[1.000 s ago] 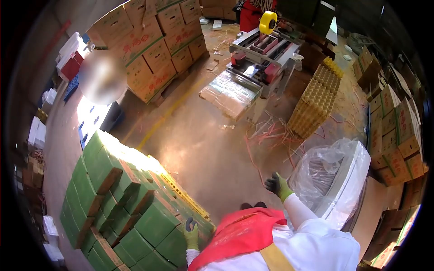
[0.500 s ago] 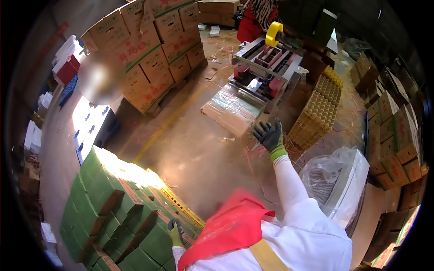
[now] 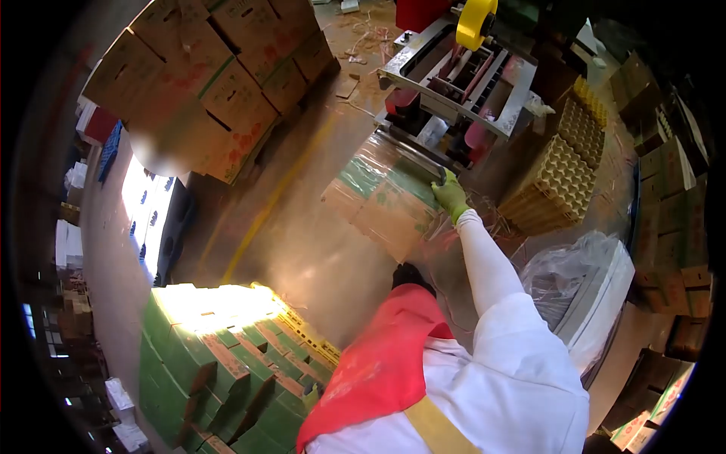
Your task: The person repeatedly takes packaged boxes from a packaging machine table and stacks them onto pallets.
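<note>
Reaching up the middle of the head view, the gloved right hand [image 3: 451, 195] is laid at the right edge of a carton [image 3: 389, 198]. Its fingers seem to be bent at that edge, but whether the carton is grasped or only touched cannot be told. The carton is seen just above the centre of the frame, its top covered by glossy clear tape or film, and its far end is set against a metal machine [image 3: 446, 106]. A yellow tape roll [image 3: 472, 24] is mounted on top of the machine.

What may be the left hand [image 3: 310, 396] is partly made out at the lower middle, between the red apron [image 3: 382, 359] and the stacked green boxes [image 3: 178, 371]; whether it is clenched or released cannot be told. The green boxes are washed out by glare along their top, and a yellow strip [image 3: 306, 327] is seen along their right side.

Brown cartons [image 3: 227, 83] are stacked in the upper left of the frame. To the right of the machine, egg trays [image 3: 556, 178] are piled, and below them a white object [image 3: 594, 299] is partly covered by clear plastic [image 3: 561, 276]. More cartons [image 3: 669, 234] are stacked at the right edge.
</note>
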{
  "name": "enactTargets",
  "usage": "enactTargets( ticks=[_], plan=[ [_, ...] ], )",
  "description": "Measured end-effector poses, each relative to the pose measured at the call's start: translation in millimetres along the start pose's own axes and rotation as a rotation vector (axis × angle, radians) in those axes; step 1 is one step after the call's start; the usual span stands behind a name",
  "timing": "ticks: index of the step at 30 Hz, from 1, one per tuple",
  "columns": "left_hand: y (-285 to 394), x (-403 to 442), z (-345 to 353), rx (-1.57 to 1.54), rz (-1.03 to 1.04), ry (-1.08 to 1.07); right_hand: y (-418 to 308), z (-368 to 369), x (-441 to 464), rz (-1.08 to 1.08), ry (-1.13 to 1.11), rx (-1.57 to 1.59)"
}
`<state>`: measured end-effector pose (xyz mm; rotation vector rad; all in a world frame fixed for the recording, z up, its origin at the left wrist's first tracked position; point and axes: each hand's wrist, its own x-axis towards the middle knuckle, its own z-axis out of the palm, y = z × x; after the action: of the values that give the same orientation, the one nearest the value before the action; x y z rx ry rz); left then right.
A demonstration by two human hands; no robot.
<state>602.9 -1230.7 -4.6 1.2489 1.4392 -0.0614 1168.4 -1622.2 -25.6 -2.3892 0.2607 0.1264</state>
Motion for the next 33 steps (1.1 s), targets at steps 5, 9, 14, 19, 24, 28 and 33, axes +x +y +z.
enactTargets(
  ticks=[5, 9, 14, 19, 24, 28, 33],
  plan=[
    [91, -23, 90, 0.090, 0.059, -0.012, -8, -5, 43, -0.029, -0.368, -0.398],
    [131, -33, 144, 0.209, 0.244, -0.125, 4, 2, 54, -0.089, -0.447, -0.425],
    [146, -22, 166, 0.387, 0.222, -0.169, -11, 22, -37, -0.204, -0.276, -0.518],
    [141, -10, 159, 0.384, 0.196, -0.125, -12, 26, -77, 0.023, -0.249, 0.322],
    [142, 2, 161, 0.206, 0.148, -0.170, -15, 10, -44, 0.026, -0.303, 0.005],
    [141, 16, 166, 0.245, 0.134, -0.224, -7, 30, -54, -0.171, -0.316, -0.358],
    [155, 37, 176, 0.313, 0.291, -0.380, -24, 16, -54, -0.142, -0.539, -0.504]
  ],
)
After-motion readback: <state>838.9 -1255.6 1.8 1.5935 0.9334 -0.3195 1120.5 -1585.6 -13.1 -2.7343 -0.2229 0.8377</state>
